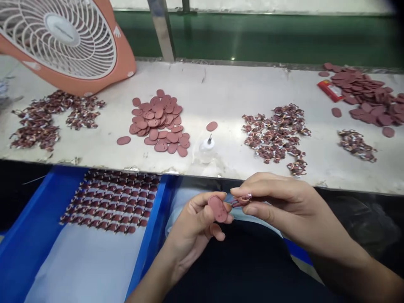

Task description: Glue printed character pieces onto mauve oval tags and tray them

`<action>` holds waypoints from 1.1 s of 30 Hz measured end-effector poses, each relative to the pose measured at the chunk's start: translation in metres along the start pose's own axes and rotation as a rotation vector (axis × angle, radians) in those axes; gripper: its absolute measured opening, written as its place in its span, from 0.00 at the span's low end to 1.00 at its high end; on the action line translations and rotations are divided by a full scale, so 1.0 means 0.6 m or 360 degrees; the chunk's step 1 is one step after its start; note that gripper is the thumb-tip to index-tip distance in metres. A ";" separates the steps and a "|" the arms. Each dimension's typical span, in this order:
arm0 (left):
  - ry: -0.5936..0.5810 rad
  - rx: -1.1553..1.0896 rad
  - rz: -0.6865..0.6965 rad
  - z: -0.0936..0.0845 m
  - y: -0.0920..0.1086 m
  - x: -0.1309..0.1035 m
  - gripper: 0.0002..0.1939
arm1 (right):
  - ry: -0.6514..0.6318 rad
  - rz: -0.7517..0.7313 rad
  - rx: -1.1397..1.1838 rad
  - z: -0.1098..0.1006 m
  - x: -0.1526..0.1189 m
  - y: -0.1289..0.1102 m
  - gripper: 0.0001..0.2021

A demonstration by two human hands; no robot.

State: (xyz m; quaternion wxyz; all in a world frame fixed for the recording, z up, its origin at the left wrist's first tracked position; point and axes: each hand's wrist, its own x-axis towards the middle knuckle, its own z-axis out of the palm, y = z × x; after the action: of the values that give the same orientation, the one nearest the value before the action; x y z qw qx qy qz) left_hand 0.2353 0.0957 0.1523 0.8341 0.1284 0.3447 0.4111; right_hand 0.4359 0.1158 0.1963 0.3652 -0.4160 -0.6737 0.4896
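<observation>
Mid-batch: one oval pad and one small clip in hand, just below the workbench edge.

My left hand pinched a reddish oval pad between thumb and fingers; my right hand pressed fingertips together on a small clip, touching the pad's edge. Finished rows filled part of the blue tray below the bench. Much remained, I judged: loose pad pile and clip heap on the bench, glue bottle between them.

We can't make out the tiny piece pinched in the right hand, maybe a clip; the fan gets cropped top-left.
</observation>
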 end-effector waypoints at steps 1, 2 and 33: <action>-0.0009 0.0008 0.0003 -0.001 0.000 -0.001 0.19 | -0.0022 -0.0037 -0.0077 0.003 0.004 -0.004 0.11; -0.0019 0.0014 0.0007 -0.002 0.000 -0.003 0.18 | -0.0033 -0.0066 -0.0145 0.005 0.008 -0.007 0.10; 0.0032 0.0049 -0.0043 -0.013 0.002 -0.003 0.20 | -0.0433 -0.0336 -0.0571 -0.002 0.058 -0.023 0.07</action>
State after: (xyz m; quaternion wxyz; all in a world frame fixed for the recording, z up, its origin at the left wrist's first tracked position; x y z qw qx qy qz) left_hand 0.2284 0.0944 0.1482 0.8340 0.1325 0.3611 0.3957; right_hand 0.4205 0.1456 0.2130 0.2406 -0.3316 -0.8325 0.3729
